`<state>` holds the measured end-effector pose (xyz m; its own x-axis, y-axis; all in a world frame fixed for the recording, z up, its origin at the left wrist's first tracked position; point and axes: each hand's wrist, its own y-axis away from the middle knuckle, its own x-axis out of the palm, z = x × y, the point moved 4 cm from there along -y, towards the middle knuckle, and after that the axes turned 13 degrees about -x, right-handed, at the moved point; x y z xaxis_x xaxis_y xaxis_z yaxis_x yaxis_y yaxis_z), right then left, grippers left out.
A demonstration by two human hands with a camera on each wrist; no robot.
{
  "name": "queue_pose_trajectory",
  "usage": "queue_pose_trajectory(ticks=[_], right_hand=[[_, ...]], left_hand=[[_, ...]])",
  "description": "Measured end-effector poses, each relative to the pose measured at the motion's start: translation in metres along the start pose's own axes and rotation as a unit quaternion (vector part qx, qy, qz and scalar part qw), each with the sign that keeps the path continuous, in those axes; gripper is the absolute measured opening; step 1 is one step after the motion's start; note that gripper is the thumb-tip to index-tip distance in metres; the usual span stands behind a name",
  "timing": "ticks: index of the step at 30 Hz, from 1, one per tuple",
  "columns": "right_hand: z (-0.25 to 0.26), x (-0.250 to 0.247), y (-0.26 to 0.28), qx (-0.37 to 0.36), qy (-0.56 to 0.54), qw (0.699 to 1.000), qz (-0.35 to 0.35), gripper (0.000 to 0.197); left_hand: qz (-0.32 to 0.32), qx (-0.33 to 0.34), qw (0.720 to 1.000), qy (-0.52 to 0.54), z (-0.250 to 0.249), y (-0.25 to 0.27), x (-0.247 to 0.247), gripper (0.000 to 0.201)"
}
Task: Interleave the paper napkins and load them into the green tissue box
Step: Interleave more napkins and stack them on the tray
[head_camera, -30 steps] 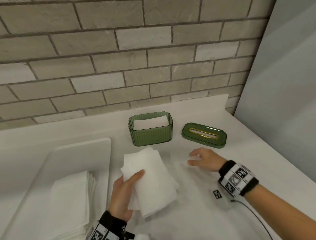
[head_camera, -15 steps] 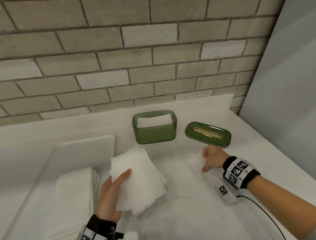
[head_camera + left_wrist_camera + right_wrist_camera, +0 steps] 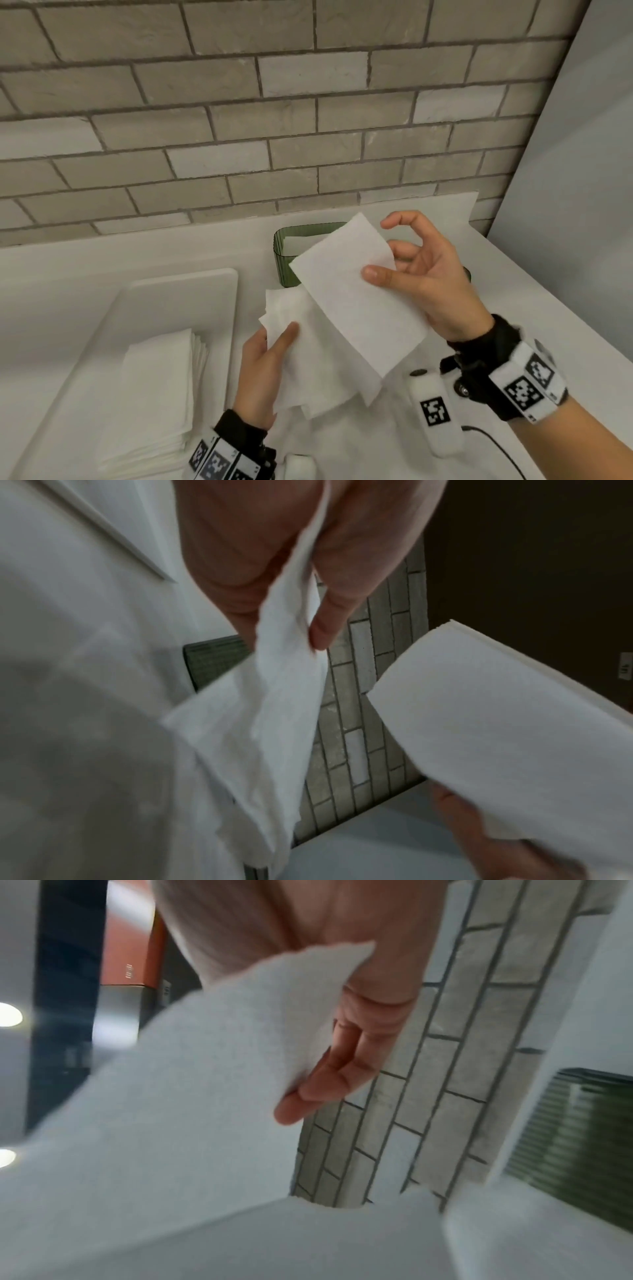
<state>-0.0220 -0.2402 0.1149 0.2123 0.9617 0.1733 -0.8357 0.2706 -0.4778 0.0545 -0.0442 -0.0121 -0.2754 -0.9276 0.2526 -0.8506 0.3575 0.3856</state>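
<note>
My left hand [image 3: 267,363] grips a small bundle of white napkins [image 3: 315,363] above the counter, thumb on top; the left wrist view shows the bundle [image 3: 274,696] pinched between thumb and fingers. A single folded napkin [image 3: 356,301] is raised in front of the green tissue box [image 3: 287,246], pinched by my right hand [image 3: 411,270] between thumb and fingers. In the right wrist view that napkin [image 3: 205,1096] hangs from the fingers [image 3: 329,1074]. The box holds white napkins and stands open by the wall; it is mostly hidden behind the raised napkin.
A white tray [image 3: 191,294] at the left holds a stack of folded napkins [image 3: 157,397]. A brick wall [image 3: 274,120] runs behind the counter, and a grey panel [image 3: 575,205] closes the right side. The box's lid is hidden behind my right hand.
My right hand has lifted off the counter with one napkin and brought it up in front of the box. My left hand kept its bundle and shifted slightly.
</note>
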Motion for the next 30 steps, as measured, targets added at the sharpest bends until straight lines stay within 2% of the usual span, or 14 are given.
queue_pose_trajectory(ticks=[4, 8, 10, 14, 19, 22, 25, 26, 28, 30], right_hand=[[-0.047, 0.0, 0.015, 0.071, -0.029, 0.995, -0.066, 0.053], [-0.079, 0.001, 0.034, 0.122, -0.02, 0.988, -0.089, 0.051], [-0.086, 0.008, 0.041, 0.139, -0.01, 0.987, -0.081, 0.053], [-0.095, 0.028, 0.052, 0.159, -0.011, 0.985, -0.073, 0.059], [-0.112, 0.049, 0.064, 0.194, 0.071, 0.978, 0.002, 0.077], [-0.118, 0.057, 0.069, 0.21, 0.097, 0.971, 0.055, 0.071], [-0.122, 0.059, 0.072, 0.256, 0.058, 0.962, 0.082, 0.055], [-0.121, 0.057, 0.073, 0.266, 0.036, 0.959, 0.085, 0.045], [-0.115, 0.048, 0.072, 0.265, 0.014, 0.961, 0.078, 0.032], [-0.106, 0.033, 0.066, 0.245, 0.0, 0.969, 0.038, 0.028]], left_hand=[[0.033, -0.013, 0.998, 0.045, 0.0, 0.004, 0.008, 0.021], [0.055, 0.011, 0.998, 0.025, -0.003, 0.013, 0.014, 0.031], [0.052, 0.026, 0.998, 0.018, -0.003, 0.014, 0.016, 0.029], [0.052, 0.006, 0.998, 0.045, 0.003, 0.009, 0.019, 0.018], [0.014, 0.011, 0.997, 0.081, 0.007, 0.009, 0.023, 0.022], [0.009, -0.007, 0.992, 0.126, 0.011, 0.012, 0.026, 0.036], [-0.002, -0.027, 0.992, 0.122, 0.011, 0.014, 0.023, 0.014], [-0.003, -0.04, 0.992, 0.116, 0.013, 0.012, 0.022, 0.016], [-0.022, -0.008, 0.996, 0.084, 0.013, 0.003, 0.013, 0.026], [-0.047, 0.025, 0.997, 0.048, 0.012, -0.002, 0.003, 0.025]])
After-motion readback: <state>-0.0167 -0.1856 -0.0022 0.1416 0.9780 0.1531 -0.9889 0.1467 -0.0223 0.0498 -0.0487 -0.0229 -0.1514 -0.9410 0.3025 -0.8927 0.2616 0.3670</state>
